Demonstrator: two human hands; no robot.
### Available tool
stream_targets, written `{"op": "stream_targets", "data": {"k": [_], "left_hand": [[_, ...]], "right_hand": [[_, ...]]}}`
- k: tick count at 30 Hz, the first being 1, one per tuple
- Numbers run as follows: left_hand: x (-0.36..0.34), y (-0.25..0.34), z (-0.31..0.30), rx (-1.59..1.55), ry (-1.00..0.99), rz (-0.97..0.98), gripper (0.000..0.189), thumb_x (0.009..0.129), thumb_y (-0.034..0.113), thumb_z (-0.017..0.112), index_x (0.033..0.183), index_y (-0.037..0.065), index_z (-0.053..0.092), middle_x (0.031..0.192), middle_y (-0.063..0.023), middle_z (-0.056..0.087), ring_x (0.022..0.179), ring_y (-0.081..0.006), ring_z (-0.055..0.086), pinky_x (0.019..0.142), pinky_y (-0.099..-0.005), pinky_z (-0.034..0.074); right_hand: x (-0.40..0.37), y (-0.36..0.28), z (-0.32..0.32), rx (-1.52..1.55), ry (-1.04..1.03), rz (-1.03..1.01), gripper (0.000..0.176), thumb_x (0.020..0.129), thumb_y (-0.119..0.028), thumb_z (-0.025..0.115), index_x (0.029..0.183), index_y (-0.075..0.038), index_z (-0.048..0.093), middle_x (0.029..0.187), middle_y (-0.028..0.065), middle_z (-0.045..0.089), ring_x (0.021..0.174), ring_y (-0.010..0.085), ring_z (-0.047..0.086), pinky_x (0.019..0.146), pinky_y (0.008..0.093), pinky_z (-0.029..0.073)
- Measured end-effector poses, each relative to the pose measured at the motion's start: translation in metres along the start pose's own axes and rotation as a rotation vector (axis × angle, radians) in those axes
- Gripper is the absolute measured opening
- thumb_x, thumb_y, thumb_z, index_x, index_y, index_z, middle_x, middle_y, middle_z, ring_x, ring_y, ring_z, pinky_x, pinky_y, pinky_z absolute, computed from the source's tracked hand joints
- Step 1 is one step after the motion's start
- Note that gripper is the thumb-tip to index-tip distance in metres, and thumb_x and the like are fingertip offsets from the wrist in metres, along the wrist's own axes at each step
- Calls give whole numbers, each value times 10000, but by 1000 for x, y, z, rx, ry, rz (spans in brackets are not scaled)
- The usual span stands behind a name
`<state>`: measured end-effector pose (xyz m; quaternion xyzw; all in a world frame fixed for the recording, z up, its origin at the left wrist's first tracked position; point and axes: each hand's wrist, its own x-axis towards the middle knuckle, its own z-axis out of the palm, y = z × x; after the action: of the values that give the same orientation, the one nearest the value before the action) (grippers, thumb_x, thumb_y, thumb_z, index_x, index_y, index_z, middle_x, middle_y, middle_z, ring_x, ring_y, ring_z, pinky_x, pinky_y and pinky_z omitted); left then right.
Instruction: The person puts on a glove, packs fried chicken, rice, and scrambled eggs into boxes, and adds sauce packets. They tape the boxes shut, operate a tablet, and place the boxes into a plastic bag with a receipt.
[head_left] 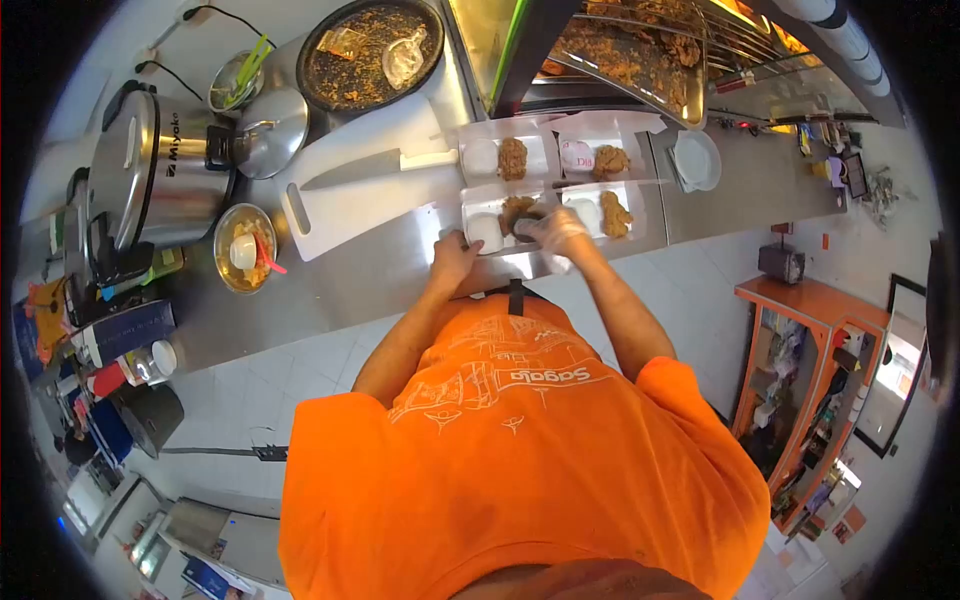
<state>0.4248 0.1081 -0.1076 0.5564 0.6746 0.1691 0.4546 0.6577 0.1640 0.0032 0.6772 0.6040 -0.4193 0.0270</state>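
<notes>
Hiding chicken (514,206) under right hand (553,230); grip unclear.

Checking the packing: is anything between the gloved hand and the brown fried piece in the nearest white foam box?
Nothing visible. The gloved right hand rests on the brown fried piece in the nearest white foam box; the bare left hand is at its edge.

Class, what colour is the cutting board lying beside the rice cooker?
White: the rectangular plastic cutting board shows best in the head view.
</notes>
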Motion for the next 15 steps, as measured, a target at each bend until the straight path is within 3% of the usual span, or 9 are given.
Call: {"op": "stream_targets", "data": {"k": [2,5,6,7,9,11,12,15], "left_hand": [[9,-3,1,1,15,10,430,825,339,750,953,-62,665,821,-242,688,778,-404,677,705,-446,540],[8,-4,6,-17,18,-1,402,822,323,755,924,-55,664,789,-236,679,754,-405,667,691,-461,532],[8,-1,5,20,-1,0,398,823,321,754,915,-56,664,793,-236,681,757,-399,670,694,-458,533],[7,3,3,56,-19,0,393,825,318,753,906,-56,663,797,-236,683,759,-394,673,697,-455,534],[20,8,-2,41,-5,17,393,824,321,753,893,-56,664,802,-236,686,762,-386,679,700,-450,537],[10,1,0,-50,-13,12,403,821,332,756,885,-56,666,806,-236,689,761,-379,683,703,-445,539],[17,-13,6,-32,-54,-21,423,814,342,759,898,-63,672,813,-239,694,761,-382,687,702,-442,543],[13,-9,3,-65,-52,-54,425,808,346,763,875,-61,665,795,-241,688,750,-381,684,693,-450,540]], "right_hand": [[-25,-20,-40,95,25,74,521,790,-435,706,1174,-83,693,1100,183,704,1013,299,681,916,382,516],[-34,-25,-52,4,74,173,534,777,-449,700,1171,-88,698,1094,186,706,1014,289,684,905,375,522],[-13,6,-14,-5,160,128,522,775,-460,692,1158,-106,705,1061,185,713,997,293,688,880,388,527],[8,20,14,-31,207,214,497,787,-442,691,1151,-104,706,1034,189,719,965,299,697,862,392,529],[16,18,0,180,109,101,504,789,-417,714,1156,-71,697,1022,187,724,932,296,706,853,383,529],[-17,-20,-41,245,6,187,532,788,-402,741,1180,-48,684,1015,185,726,910,276,711,839,363,535],[-1,10,-24,100,95,90,547,787,-399,746,1194,-40,674,1014,184,726,900,267,712,840,356,538],[-7,-5,-8,82,131,210,530,810,-404,711,1228,-81,665,1084,195,708,968,282,698,871,360,535]]}}
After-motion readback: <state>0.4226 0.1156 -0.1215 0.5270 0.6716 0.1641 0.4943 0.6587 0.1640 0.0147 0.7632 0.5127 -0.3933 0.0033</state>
